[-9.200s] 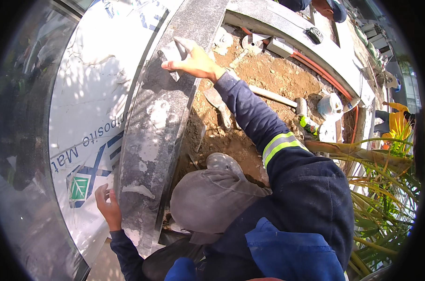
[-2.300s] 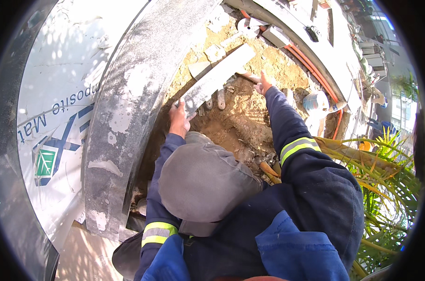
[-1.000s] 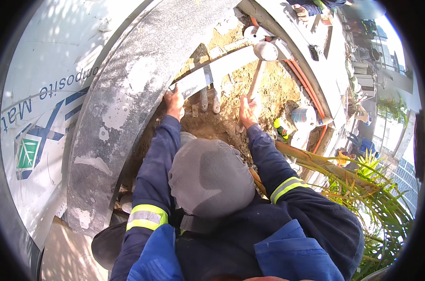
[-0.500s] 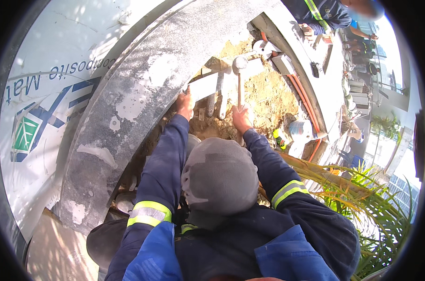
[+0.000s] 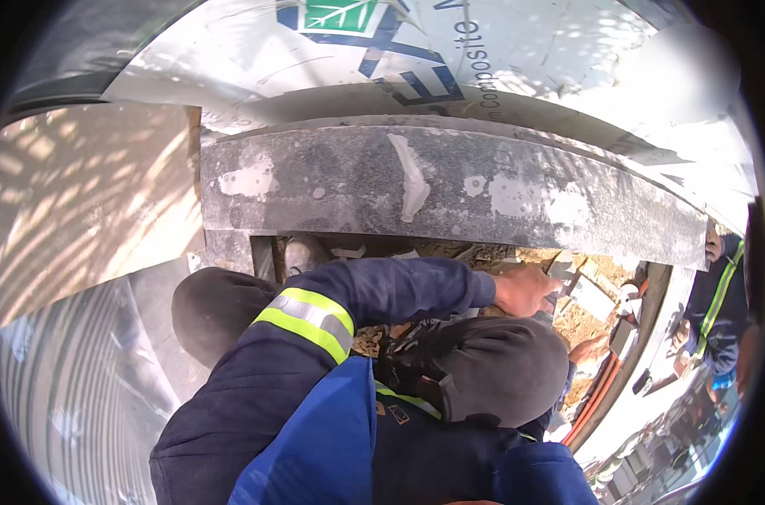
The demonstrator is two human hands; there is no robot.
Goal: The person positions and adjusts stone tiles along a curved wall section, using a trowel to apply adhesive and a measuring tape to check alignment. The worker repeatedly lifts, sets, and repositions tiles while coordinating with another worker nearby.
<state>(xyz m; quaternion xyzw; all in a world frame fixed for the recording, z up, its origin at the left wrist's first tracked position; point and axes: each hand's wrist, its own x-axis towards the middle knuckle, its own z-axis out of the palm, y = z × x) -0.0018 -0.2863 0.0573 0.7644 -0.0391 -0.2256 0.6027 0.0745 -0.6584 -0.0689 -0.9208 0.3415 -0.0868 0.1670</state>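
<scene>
My left hand [image 5: 524, 291] is low beside the dark stone slab [image 5: 349, 189], over the dug-out strip of soil. Its fingers are curled; what they hold, if anything, is hidden. Near its fingertips lies a flat white piece [image 5: 593, 296] on the sandy soil [image 5: 586, 324]. My right hand [image 5: 591, 348] shows only in part past my dark-trousered knee [image 5: 492, 370], close to the orange pipes [image 5: 597, 391]. How its fingers are closed cannot be made out. I cannot pick out the round-headed tool it held earlier.
A white printed panel [image 5: 551, 55] stands behind the slab. Brown board [image 5: 92, 194] and grey corrugated sheeting [image 5: 71, 362] are at the left. A white round fitting [image 5: 629, 296] sits near the pipes. At the far right is another person in a dark jacket with a reflective stripe [image 5: 719, 295].
My view has swung left, so the slab now runs across the picture. My left arm reaches to the right instead of ahead. The tool in my right hand no longer shows clearly.
</scene>
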